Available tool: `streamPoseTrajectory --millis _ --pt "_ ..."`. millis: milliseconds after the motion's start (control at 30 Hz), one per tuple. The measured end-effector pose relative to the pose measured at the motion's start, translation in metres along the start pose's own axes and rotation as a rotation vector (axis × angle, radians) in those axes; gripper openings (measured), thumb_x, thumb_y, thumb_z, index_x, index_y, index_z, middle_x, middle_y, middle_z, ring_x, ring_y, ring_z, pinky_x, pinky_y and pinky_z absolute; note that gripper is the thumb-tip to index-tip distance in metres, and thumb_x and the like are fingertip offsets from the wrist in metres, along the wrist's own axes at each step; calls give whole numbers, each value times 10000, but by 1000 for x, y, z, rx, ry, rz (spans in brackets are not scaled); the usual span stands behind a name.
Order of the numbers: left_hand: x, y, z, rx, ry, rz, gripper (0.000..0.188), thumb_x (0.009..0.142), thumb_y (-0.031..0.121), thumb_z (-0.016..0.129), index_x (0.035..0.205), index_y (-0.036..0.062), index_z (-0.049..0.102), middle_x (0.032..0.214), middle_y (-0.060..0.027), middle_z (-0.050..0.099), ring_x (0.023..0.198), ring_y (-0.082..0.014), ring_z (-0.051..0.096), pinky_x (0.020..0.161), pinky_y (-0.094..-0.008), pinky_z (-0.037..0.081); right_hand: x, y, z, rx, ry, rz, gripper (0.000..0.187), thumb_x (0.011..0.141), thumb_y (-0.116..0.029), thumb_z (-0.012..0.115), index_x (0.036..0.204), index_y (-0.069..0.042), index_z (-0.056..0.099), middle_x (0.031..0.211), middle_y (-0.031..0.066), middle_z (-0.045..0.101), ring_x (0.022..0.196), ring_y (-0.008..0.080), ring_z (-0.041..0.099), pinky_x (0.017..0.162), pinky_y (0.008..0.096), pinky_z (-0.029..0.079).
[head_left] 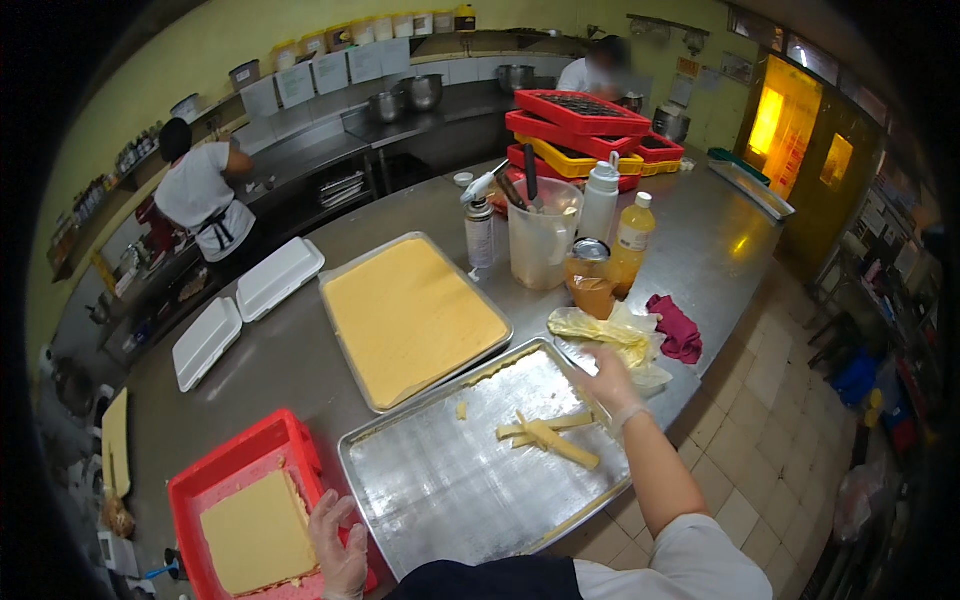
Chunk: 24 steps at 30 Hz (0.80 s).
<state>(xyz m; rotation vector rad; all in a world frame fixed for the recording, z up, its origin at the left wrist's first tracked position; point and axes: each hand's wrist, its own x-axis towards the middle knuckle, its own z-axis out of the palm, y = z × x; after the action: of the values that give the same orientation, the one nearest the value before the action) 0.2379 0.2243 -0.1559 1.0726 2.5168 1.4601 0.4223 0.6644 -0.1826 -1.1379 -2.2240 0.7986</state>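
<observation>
My left grip (338,538) hangs loosely wide, red crate (300,440) beside it; my outstretched right grip (606,382), metal tray (430,505) beside it, I can't read.

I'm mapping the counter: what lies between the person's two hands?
A metal tray with yellowish strips on it lies between left hand and right hand in the head view.
</observation>
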Motion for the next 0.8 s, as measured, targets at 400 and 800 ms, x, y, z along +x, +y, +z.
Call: streamPoseTrajectory --millis 400,800 --pt "1 12 3 36 -19 -13 311 867 183 607 1157 73 587 1328 -133 441 1273 -296 378 1087 -412 277 59 67 -31 -407 73 385 636 575 -304 827 1157 -140 629 1170 168 606 1066 325 597 902 403 496" --pt "-13 1 0 -538 -64 -209 382 857 189 598 1188 3 561 1287 -108 496 1203 -232 450 1020 -338 325 1 4 -62 524 27 79 425 635 -16 726 1051 -29 644 908 100 683 825 168 650 698 321 527"
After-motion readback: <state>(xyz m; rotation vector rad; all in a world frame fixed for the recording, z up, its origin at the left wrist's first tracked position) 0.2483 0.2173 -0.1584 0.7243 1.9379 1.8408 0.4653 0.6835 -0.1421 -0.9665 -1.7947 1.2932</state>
